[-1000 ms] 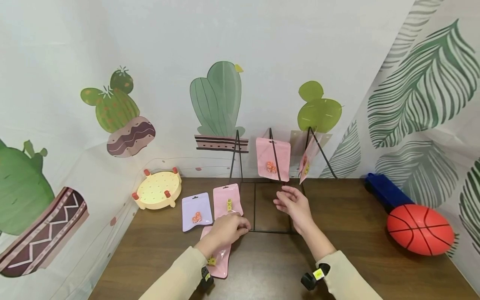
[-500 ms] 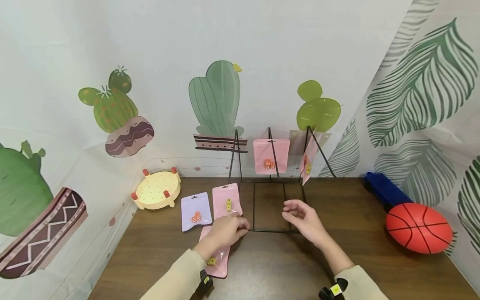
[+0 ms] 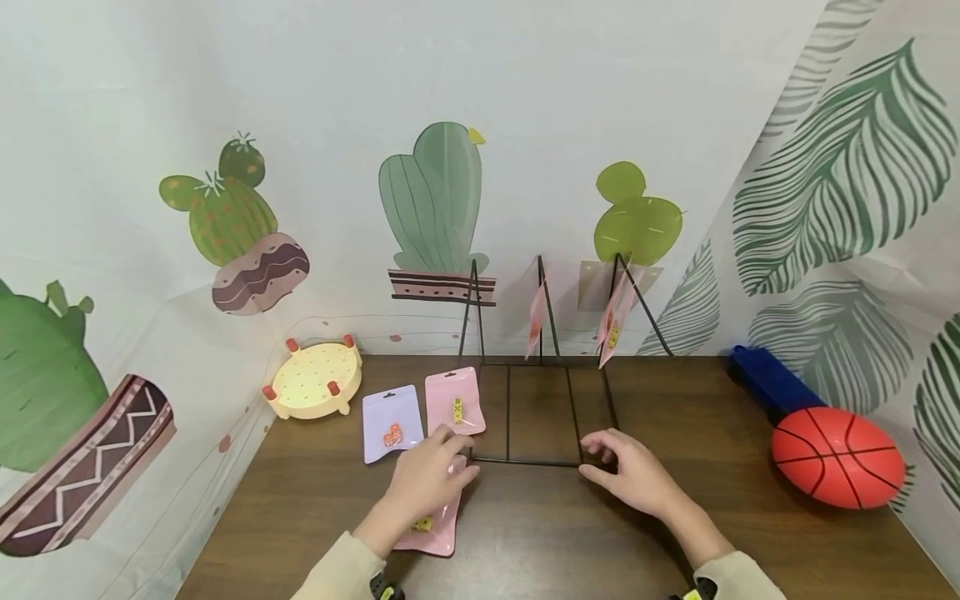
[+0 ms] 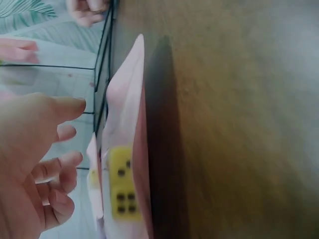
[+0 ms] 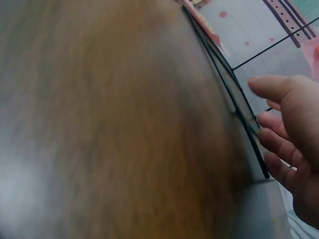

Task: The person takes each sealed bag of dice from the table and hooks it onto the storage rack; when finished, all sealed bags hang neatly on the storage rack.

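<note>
My left hand, fingers loosely bent and holding nothing, hovers over a pink zip pouch with yellow dice inside. The left wrist view shows a gap between hand and pouch. My right hand is beside the front right corner of a black wire rack, thumb and fingers apart; whether it touches the wire I cannot tell. Two pink pouches hang from the rack: one on the middle hook, turned edge-on, another on the right hook. No pouch hangs at the left hook.
Left of the rack lie a lilac pouch with orange dice and a pink pouch with yellow dice. A yellow pegged stool toy stands at back left. On the right are a red ball and a blue block.
My right hand has drawn back from the middle pouch toward me and right. That pouch has swung from facing front to edge-on. My left hand has left the rack's front bar, moving left.
</note>
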{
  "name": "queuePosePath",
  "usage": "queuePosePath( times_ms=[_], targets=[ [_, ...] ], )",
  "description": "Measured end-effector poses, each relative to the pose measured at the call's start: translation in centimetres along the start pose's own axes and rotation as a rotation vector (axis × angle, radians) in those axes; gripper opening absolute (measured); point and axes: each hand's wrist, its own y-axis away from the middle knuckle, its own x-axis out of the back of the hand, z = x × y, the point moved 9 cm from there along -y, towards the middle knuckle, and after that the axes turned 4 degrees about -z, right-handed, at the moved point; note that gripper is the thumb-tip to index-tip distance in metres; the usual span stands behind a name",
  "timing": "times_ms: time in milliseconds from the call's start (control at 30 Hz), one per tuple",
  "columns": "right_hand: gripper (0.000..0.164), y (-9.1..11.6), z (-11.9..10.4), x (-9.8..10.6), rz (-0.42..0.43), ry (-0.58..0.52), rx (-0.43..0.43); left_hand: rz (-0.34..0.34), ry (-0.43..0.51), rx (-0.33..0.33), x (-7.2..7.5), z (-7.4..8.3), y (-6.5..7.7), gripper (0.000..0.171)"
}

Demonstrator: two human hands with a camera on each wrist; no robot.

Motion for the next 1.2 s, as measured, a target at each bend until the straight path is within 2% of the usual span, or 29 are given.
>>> queuePosePath(
  times_ms=[133,233,400,500,767,1000,1200],
  targets=[
    [0.033,0.6,0.5,0.1,0.005,0.149,-0.009,0.044,-0.009,0.098,1.4,-1.5,2.1,0.045],
    [0.028,0.9,0.8,0.3,0.020,0.200,0.008,0.052,-0.015,0.190,1.8,-2.7,3.8,0.050],
    [0.018,1.4,1.3,0.6,0.034,0.214,0.010,0.019,0.001,0.339,1.6,-4.3,6.5,0.063],
    [0.015,1.5,1.7,0.7,0.031,0.193,-0.009,-0.019,-0.001,0.384,1.1,-4.8,7.4,0.072],
    [0.013,1.3,2.2,0.4,0.016,0.154,-0.023,-0.015,0.014,0.419,0.9,-5.3,7.6,0.082],
    [0.010,1.2,2.4,0.0,0.014,0.138,-0.041,-0.060,0.101,0.448,0.4,-5.7,7.5,0.086],
    [0.010,1.3,2.6,0.0,0.015,0.140,-0.070,-0.094,0.176,0.477,0.1,-5.9,7.5,0.100]
  ],
)
